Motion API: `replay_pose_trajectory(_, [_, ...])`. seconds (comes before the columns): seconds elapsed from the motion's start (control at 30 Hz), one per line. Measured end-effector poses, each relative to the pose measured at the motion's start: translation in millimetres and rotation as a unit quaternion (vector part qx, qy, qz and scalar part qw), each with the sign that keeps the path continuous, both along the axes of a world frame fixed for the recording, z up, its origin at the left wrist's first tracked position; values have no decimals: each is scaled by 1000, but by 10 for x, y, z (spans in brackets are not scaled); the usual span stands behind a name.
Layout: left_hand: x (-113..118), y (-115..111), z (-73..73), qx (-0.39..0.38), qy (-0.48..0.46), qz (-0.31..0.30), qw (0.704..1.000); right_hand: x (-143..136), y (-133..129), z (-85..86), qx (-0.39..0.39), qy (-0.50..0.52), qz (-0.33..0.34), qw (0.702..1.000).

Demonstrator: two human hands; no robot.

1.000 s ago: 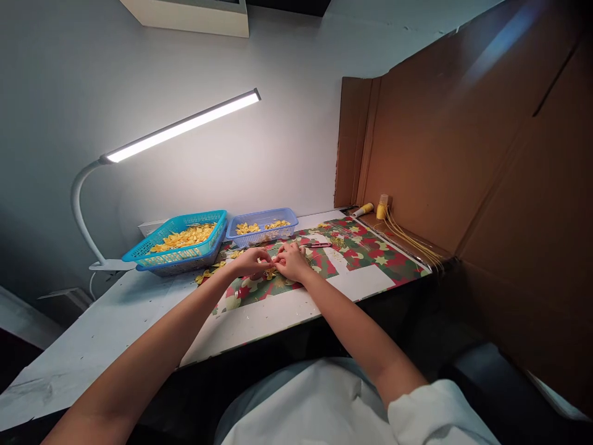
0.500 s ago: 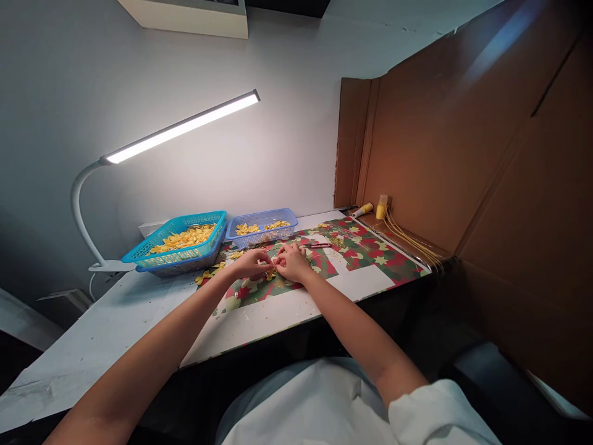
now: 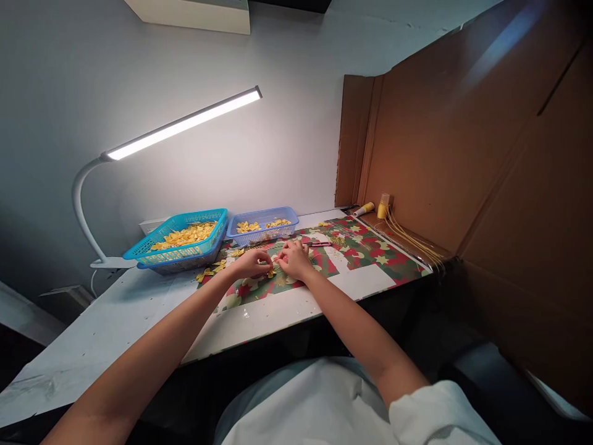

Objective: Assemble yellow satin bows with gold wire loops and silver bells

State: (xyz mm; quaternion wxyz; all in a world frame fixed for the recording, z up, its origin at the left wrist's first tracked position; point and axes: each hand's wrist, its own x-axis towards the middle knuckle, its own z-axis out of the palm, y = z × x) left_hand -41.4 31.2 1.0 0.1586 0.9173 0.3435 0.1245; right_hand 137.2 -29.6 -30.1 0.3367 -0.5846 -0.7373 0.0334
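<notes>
My left hand (image 3: 252, 264) rests over the camouflage-patterned mat (image 3: 241, 296), fingers curled into a pinch. At its fingertips shows a small yellow bow-shaped piece (image 3: 271, 272), partly hidden. Close by on the right, my right hand (image 3: 295, 259) is also closed, thumb and fingers together; what they grip is too small to make out. A narrow gap lies between the two hands. Several yellow bow-shaped pieces (image 3: 210, 271) lie on the mat left of my left hand. A slim pinkish-red tool (image 3: 320, 244) lies just beyond my right hand.
A turquoise basket (image 3: 132, 252) heaped with yellow pieces stands at the left. Beside it is a lilac basket (image 3: 262, 217) with fewer pieces. A lit lamp (image 3: 185, 123) reaches overhead. Yellow cords (image 3: 410, 233) and a small yellow bottle (image 3: 382, 207) sit by the cardboard wall (image 3: 440, 148).
My hands have drawn slightly apart at the fingertips, where they were touching before. The view has shifted a little; the baskets and lamp stand as before.
</notes>
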Motion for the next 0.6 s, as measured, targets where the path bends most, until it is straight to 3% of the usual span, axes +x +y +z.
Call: replay_pose_trajectory(0.6, [-39,-52,-34,7,-42,14,999,58,-6,41,19,21,-58,998])
